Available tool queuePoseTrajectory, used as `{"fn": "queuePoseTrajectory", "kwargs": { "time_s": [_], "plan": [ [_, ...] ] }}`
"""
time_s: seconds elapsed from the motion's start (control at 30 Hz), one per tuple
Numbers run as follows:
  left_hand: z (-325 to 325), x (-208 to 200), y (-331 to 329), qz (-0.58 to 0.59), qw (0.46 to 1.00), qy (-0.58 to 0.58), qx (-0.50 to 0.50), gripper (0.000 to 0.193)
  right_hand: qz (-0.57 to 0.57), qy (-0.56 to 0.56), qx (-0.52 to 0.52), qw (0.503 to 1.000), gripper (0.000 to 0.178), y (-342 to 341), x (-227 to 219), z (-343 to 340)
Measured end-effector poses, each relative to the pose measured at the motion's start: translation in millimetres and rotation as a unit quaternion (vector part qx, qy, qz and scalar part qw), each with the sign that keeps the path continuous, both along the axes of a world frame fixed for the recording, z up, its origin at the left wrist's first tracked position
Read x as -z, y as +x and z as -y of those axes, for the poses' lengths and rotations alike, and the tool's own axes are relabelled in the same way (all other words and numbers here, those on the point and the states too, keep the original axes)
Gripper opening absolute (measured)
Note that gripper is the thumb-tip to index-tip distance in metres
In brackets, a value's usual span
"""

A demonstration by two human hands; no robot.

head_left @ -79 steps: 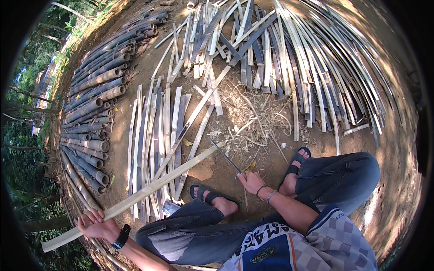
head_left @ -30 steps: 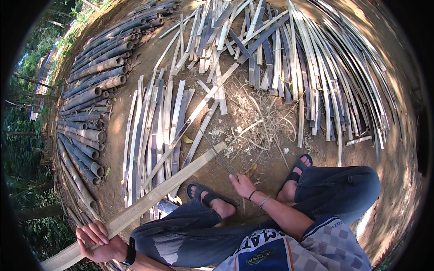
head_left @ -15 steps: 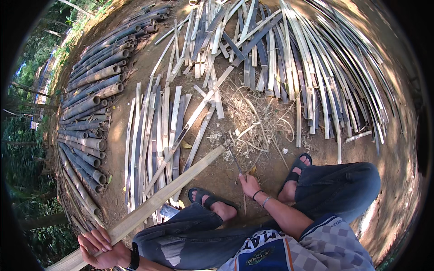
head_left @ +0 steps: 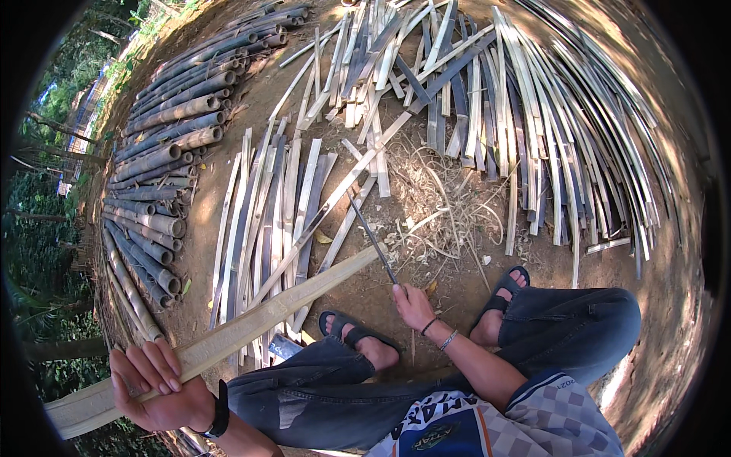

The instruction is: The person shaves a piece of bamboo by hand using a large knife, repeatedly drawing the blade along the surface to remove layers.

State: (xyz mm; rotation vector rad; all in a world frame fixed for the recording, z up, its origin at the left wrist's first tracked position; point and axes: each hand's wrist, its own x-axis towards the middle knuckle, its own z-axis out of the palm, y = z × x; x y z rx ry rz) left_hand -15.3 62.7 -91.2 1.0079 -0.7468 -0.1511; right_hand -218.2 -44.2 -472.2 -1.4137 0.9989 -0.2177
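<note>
At the lower left my left hand (head_left: 164, 392) is closed around a long pale bamboo slat (head_left: 282, 301). The slat slants up to the right, and its far end lies just beside the blade of a knife. That knife (head_left: 370, 233), long, thin and dark, is gripped in my right hand (head_left: 415, 308) between my knees, its tip toward the upper left. Its handle is hidden in my fist. Whether blade and slat touch I cannot tell. Curled bamboo shavings (head_left: 449, 213) cover the ground beyond the knife.
Cut bamboo slats (head_left: 556, 145) fan across the far right and far middle. More slats (head_left: 263, 221) lie left of centre, one crossing them diagonally. Dark bamboo poles (head_left: 171, 160) are stacked at far left. My sandalled feet (head_left: 358, 335) flank the work area.
The slat has tilted flatter as my left hand shifted left and up. My right hand has moved slightly up and left, and the knife blade now points further up-left. The whole view has shifted slightly.
</note>
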Motion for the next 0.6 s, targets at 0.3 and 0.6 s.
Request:
{"fn": "queuePoseTrajectory", "kwargs": {
  "time_s": [0.3,0.6],
  "plan": [
    [8,-5,-4,0.005,0.999,-0.004,0.046,0.034,-0.155,-0.041,0.018,0.987,0.055,-21,47,-15],
    [3,-1,-4,-0.004,1.0,-0.002,-0.011,0.036,0.016,-0.075,0.089,0.993,0.05,-13,-2,-11]
  ]
}}
